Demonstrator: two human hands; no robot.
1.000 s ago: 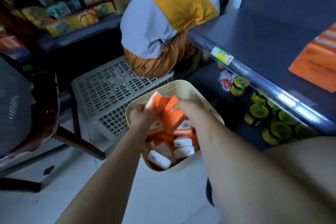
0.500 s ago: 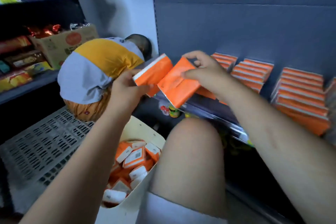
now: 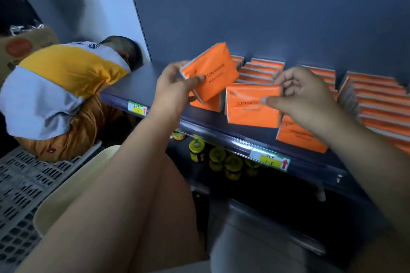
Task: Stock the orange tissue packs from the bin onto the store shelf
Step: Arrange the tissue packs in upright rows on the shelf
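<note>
So both hands are up at the shelf (image 3: 142, 86) right now, each with its own orange pack. The left hand (image 3: 175, 86) grips a tilted pack (image 3: 210, 71), thumb across the printed face and the other fingers tucked behind its left edge, so it's pinched and held up off the shelf board. Just below those fingers another orange pack (image 3: 208, 104) peeks out, resting near the shelf's front edge.

The right hand (image 3: 304, 95) has its fingers curled over the top right corner of a second pack (image 3: 250, 106), thumb pressed on the front face. This one stands almost upright on the shelf, right next to the left hand's pack. Under the right wrist there's one more pack (image 3: 297, 137) leaning near the shelf lip.

Behind the fingers of both hands, rows of orange packs (image 3: 377, 104) are already lined up against the back panel, stretching off past the right hand.

The cream bin (image 3: 73, 186) sits down low under the left forearm; can't see inside it from here. Below the shelf, some yellow-lidded jars (image 3: 217, 157). Two price tags (image 3: 269, 158) on the shelf rail. Past the left hand, another person (image 3: 64, 86) in a yellow and grey shirt is bent over by a grey crate (image 3: 24, 184).
</note>
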